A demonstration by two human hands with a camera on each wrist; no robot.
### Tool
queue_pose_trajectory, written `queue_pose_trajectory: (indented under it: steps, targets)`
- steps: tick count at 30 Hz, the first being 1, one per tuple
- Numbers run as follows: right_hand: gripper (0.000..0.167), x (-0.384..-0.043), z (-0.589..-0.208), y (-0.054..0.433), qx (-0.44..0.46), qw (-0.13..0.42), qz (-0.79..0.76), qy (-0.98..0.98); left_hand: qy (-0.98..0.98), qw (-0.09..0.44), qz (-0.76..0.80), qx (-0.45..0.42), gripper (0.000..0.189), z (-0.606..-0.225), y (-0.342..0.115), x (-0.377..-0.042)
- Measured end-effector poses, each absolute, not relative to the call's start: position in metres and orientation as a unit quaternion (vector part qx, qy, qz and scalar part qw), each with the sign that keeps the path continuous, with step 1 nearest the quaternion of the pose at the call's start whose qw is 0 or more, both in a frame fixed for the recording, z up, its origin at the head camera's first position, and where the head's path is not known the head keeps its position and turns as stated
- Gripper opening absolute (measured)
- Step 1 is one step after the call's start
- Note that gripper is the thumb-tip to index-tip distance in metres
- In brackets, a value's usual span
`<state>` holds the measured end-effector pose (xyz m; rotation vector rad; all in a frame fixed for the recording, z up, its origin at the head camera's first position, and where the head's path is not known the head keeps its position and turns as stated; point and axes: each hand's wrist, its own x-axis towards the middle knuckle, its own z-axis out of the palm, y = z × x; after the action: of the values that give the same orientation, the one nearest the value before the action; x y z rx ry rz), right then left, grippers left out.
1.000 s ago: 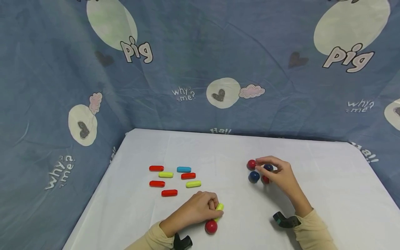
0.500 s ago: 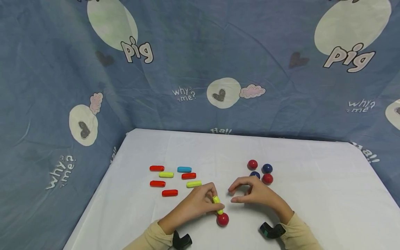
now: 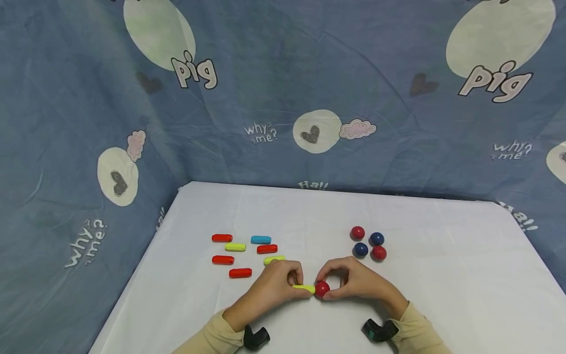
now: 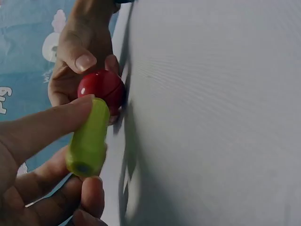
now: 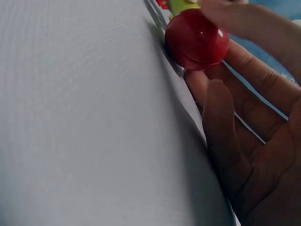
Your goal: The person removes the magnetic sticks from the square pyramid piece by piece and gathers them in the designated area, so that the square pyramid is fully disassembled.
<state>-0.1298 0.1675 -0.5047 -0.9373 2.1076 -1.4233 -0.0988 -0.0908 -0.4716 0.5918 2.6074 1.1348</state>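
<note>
Near the table's front middle, my left hand pinches a short yellow-green stick between thumb and fingers. The stick lies level, pointing right, its far end against a glossy red ball. From the other side my right hand holds that ball between thumb and index finger. The left wrist view shows the stick end-on with a small dark recess in its near end, and the ball beyond it. In the right wrist view a thin seam runs round the ball.
Left of centre lie several red sticks, yellow-green sticks and a blue stick. Two red balls and two dark blue balls stand behind my right hand. A patterned blue cloth hangs behind the white table.
My right hand has left the ball group and come down-left to grip the red ball at the stick's end. My left hand has turned the stick level, the ball with it.
</note>
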Motion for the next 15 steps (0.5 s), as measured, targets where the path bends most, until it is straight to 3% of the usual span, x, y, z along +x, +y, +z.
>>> queue_pose_trajectory:
  steps: [9, 15]
  targets:
    - [0.025, -0.1308, -0.5069, 0.168, -0.343, 0.198, -0.51, 0.763, 0.904, 0.15, 0.342, 0.207, 0.016, -0.4749, -0.0871, -0.0994]
    - [0.026, -0.1332, -0.5116, 0.1694, -0.33, 0.201, -0.521, 0.761, 0.911, 0.143, 0.327, 0.207, 0.013, -0.4693, -0.0947, -0.0998]
